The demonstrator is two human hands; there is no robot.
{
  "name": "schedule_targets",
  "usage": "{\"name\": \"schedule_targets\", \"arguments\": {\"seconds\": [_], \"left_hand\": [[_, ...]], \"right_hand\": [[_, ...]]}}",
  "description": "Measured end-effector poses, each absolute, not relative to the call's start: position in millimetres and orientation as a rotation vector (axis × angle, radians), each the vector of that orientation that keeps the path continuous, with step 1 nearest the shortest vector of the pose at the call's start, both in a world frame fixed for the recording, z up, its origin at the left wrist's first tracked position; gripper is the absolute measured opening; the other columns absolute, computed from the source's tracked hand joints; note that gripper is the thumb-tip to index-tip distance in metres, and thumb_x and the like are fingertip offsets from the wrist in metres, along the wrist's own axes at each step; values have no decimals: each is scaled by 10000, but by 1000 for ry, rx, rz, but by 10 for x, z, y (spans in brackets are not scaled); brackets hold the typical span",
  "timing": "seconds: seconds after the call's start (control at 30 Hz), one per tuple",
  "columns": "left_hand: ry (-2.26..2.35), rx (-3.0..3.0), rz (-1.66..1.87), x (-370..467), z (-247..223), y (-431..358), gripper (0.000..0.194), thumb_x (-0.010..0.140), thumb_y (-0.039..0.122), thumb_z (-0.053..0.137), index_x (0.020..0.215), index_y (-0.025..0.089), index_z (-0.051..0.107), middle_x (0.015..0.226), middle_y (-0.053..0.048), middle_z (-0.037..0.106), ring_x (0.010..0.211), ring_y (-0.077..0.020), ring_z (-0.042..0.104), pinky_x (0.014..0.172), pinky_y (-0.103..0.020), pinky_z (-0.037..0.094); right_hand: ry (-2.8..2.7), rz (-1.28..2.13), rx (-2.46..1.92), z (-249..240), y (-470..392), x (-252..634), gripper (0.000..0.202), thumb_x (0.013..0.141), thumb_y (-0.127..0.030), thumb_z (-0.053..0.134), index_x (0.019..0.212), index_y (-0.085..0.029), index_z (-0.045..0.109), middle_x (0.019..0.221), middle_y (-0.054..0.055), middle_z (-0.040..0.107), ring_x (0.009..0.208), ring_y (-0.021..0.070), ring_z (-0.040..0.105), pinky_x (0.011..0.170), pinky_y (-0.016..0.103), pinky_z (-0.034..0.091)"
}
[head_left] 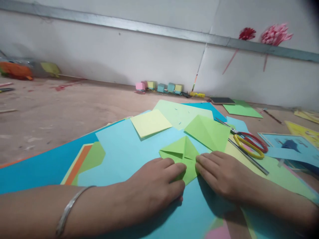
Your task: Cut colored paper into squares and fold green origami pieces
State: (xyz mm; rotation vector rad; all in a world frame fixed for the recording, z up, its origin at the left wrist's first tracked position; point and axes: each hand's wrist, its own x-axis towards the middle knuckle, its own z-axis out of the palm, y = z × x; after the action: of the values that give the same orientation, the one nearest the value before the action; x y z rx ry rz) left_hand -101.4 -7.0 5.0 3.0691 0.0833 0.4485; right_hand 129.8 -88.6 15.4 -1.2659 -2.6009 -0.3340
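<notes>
A bright green sheet of paper, folded with flaps (180, 151), lies on light blue paper (119, 146) before me. My left hand (159, 181), a silver bangle at its wrist, is closed with curled fingers on the near left side of the folded paper. Against its right edge my right hand (221, 171) presses its fingers, bent and held together. Both hands cover the lower part of the folded paper. Just beyond sit a creased green paper square (208, 131) and a pale yellow paper square (151, 123).
Scissors with red and yellow handles (249, 142) lie right of the green square, next to a thin metal rod (249, 157). Small coloured paper blocks (161, 87) line the wall. A dark phone-like slab (222, 100) rests near them. Orange material (16, 70) sits far left.
</notes>
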Motion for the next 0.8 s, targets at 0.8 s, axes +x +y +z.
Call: {"name": "schedule_targets", "arguments": {"seconds": [0.8], "left_hand": [[478,3052,640,-1034,-3,36,270,899,45,334,728,175,496,639,-24,529,541,-153,396,494,-288,278]], "right_hand": [[-2212,152,-1153,-21,-713,1332,135,967,-224,515,897,-191,627,817,43,692,758,151,615,688,265,477]]}}
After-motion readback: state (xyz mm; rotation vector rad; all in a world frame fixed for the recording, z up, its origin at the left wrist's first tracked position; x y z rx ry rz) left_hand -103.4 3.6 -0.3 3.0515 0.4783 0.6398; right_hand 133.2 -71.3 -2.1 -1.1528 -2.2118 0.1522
